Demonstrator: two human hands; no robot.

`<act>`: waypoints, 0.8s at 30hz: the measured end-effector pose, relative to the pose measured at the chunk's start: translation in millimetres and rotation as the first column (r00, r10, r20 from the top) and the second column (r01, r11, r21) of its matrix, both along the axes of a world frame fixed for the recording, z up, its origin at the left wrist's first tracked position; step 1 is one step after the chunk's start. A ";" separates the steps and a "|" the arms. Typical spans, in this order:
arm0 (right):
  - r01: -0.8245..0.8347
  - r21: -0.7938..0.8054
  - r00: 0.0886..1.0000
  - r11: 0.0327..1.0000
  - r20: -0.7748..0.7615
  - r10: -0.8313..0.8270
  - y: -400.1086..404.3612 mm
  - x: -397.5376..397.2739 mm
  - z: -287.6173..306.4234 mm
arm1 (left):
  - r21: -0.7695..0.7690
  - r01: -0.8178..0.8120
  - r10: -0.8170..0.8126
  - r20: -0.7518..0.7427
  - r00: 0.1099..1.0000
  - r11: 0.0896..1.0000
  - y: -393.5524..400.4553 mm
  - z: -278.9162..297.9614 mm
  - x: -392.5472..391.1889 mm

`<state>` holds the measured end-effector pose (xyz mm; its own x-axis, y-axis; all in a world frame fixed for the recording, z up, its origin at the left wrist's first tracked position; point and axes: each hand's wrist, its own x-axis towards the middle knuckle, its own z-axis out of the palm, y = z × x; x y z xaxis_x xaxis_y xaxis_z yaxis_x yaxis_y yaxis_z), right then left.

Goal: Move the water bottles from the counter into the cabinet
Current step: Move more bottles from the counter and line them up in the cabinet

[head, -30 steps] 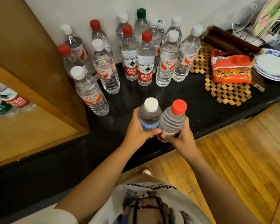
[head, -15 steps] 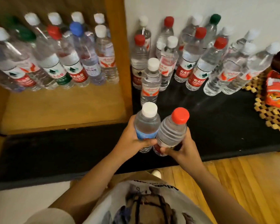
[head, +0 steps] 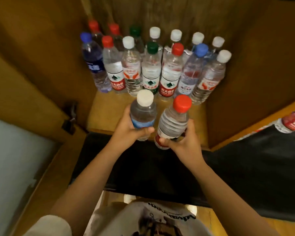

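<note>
— Where are the two bottles held?
— The white-capped bottle (head: 142, 114) is gripped by the left hand (head: 126, 128), the red-capped bottle (head: 173, 121) by the right hand (head: 186, 138) (fingers curled round both), above the cabinet (head: 106, 114) front edge.
— And behind?
— Stored bottles (head: 152, 65) are stood upright in rows.

Frosted glass door panel (head: 15, 160) at 9 o'clock — set in a wooden frame, with a dark metal hinge (head: 70, 116) on its upper right edge. Light printed shirt (head: 143, 220) at 6 o'clock. Wooden floor (head: 279, 227) at 5 o'clock — partly visible.
</note>
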<state>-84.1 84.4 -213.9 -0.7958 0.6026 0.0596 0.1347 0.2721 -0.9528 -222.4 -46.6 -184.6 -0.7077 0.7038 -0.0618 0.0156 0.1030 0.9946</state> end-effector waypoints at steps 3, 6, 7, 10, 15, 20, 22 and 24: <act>0.032 -0.011 0.999 0.999 0.004 -0.032 -10.6 -42.9 -2.4 | 0.003 -0.062 0.062 -0.026 0.998 0.998 -16.7 -2.8 -40.2; 0.065 -0.013 0.998 0.998 0.014 -0.065 -17.2 -72.8 -7.7 | -0.002 -0.125 0.124 -0.049 0.991 0.992 -26.5 -5.9 -68.0; 0.079 -0.005 0.997 0.997 0.014 -0.079 -18.5 -79.9 -10.0 | -0.004 -0.138 0.137 -0.049 0.989 0.990 -28.1 -7.8 -75.9; 0.135 0.043 0.991 0.990 0.014 -0.136 -20.5 -96.4 -14.8 | -0.015 -0.166 0.165 -0.046 0.985 0.986 -29.2 -14.5 -96.6; 0.172 0.076 0.981 0.982 0.079 -0.177 -24.1 -117.7 -16.1 | 0.007 -0.254 0.254 -0.009 0.967 0.967 -27.6 -28.5 -108.6; 0.150 0.142 0.978 0.978 0.123 -0.168 -26.5 -126.0 -17.5 | 0.033 -0.276 0.277 -0.022 0.961 0.961 -29.5 -36.9 -102.7; 0.142 0.155 0.976 0.978 0.144 -0.164 -24.0 -126.0 -16.7 | 0.002 -0.310 0.310 -0.017 0.950 0.951 -29.7 -43.8 -100.0; 0.127 0.160 0.975 0.979 0.161 -0.153 -21.8 -126.1 -15.6 | -0.089 -0.390 0.393 0.025 0.919 0.917 -29.5 -50.5 -97.7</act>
<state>-210.1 62.6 -229.5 -0.7102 0.7035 0.0259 0.3398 0.3748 -0.8626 -320.1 -76.1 -235.1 -0.9213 0.3622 -0.1415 -0.0832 0.1720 0.9816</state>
